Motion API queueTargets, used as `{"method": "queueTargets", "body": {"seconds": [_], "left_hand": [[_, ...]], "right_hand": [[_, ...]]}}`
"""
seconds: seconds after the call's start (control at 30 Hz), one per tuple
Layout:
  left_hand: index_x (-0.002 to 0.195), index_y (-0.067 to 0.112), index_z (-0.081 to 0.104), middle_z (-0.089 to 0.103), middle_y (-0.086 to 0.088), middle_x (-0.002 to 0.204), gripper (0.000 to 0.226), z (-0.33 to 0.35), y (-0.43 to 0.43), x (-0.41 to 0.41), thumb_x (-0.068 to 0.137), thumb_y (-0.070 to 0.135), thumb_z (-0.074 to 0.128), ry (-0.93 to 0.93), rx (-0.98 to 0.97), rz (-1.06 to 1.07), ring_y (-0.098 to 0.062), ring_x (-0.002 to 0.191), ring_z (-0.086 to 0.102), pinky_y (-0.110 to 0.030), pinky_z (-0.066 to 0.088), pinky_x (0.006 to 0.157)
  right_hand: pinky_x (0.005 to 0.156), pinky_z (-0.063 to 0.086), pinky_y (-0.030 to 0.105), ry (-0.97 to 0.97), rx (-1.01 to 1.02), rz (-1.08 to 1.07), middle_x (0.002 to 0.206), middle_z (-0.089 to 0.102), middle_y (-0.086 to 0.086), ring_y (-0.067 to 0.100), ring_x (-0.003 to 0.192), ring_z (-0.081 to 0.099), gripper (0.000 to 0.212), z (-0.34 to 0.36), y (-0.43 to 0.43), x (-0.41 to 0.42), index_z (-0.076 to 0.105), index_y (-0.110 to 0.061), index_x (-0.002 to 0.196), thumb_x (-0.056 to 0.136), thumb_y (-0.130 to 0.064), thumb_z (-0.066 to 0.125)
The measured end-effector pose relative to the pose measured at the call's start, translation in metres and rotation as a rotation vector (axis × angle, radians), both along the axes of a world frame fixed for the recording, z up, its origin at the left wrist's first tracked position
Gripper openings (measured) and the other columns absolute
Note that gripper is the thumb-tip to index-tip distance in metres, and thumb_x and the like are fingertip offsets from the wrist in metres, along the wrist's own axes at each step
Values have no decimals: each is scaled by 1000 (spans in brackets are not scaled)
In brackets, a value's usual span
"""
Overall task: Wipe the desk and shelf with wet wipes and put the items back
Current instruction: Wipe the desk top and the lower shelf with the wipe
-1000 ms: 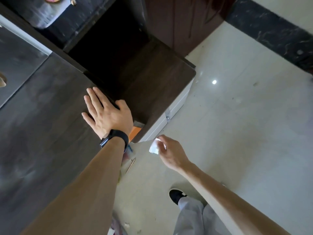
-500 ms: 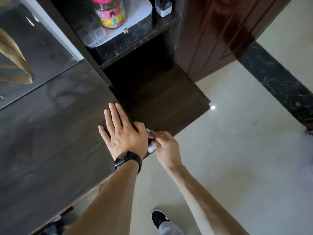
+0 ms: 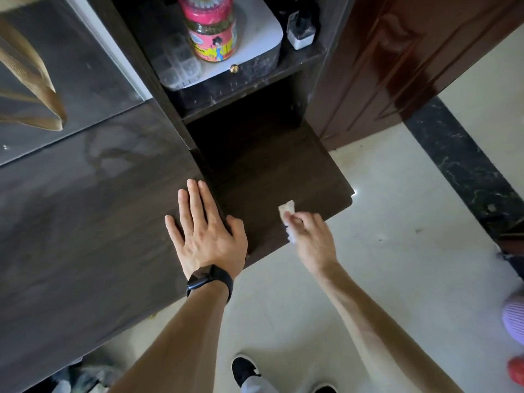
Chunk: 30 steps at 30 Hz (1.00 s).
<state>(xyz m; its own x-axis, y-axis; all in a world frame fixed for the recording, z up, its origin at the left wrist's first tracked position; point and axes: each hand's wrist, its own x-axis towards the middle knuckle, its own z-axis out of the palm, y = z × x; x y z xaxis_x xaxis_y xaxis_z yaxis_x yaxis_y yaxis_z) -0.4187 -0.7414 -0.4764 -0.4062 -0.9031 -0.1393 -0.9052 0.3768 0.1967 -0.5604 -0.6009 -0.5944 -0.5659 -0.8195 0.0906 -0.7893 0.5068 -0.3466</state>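
A dark wooden desk (image 3: 85, 211) fills the left of the head view. My left hand (image 3: 205, 231) lies flat on it, fingers spread, a black band on the wrist. To its right is the lower dark shelf board (image 3: 283, 177). My right hand (image 3: 310, 239) is closed on a crumpled white wet wipe (image 3: 287, 209) and presses it on the board near its front edge. On the upper shelf stand a pink-lidded jar (image 3: 211, 26), a white box with clear compartments (image 3: 224, 52) under it and a small black-and-white bottle (image 3: 301, 25).
A reddish wooden door (image 3: 397, 61) stands right of the shelf. Pale tiled floor (image 3: 397, 251) with a black border strip (image 3: 467, 177) lies below. My black shoe (image 3: 243, 370) is at the bottom. A tan bag strap (image 3: 31, 89) shows at the far left.
The view has tilted up, bringing the upper shelf and jar into sight. My right hand moved the wipe from beside my left thumb rightward along the lower board. My left hand stayed flat.
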Motion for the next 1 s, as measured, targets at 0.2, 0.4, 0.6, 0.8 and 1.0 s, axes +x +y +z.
{"method": "queueTargets", "body": {"seconds": [0.2, 0.4, 0.6, 0.8, 1.0], "left_hand": [[156, 19, 1, -6, 3, 164, 74, 3, -1, 0, 91, 41, 27, -7, 7, -13, -17, 151, -8, -50, 1, 121], [157, 20, 1, -7, 6, 164, 74, 3, -2, -1, 91, 42, 27, -6, 16, -3, -13, 150, -10, -49, 1, 122], [156, 23, -2, -9, 8, 163, 73, 6, -2, -3, 93, 42, 27, -16, 31, 20, -10, 149, -14, -46, -2, 122], [157, 23, 3, -2, 9, 164, 75, 7, -3, -3, 90, 41, 31, -22, 32, 37, -10, 150, -7, -47, 4, 122], [157, 24, 5, -1, 9, 164, 73, 8, -2, -4, 90, 41, 29, -9, 24, 54, -9, 150, -7, -46, 5, 122]], "right_hand": [[78, 50, 38, 8, 99, -90, 103, 56, 8, 27, 93, 52, 64, -8, -20, -4, 61, -18, 120, 101, -36, 2], [64, 43, 36, 108, 60, 337, 109, 62, 1, 25, 84, 55, 63, -1, -39, 15, 57, -23, 134, 74, -18, 74], [73, 47, 42, 44, 240, -198, 122, 56, 14, 34, 96, 54, 80, 4, -12, -80, 51, -13, 139, 66, -5, 82], [64, 46, 37, -12, 93, 479, 95, 61, 6, 27, 81, 54, 68, 2, -50, 7, 53, -9, 137, 72, -12, 75], [83, 45, 44, 181, 186, 438, 132, 53, 9, 32, 110, 52, 67, -7, -79, -66, 40, -14, 148, 86, -24, 61]]}}
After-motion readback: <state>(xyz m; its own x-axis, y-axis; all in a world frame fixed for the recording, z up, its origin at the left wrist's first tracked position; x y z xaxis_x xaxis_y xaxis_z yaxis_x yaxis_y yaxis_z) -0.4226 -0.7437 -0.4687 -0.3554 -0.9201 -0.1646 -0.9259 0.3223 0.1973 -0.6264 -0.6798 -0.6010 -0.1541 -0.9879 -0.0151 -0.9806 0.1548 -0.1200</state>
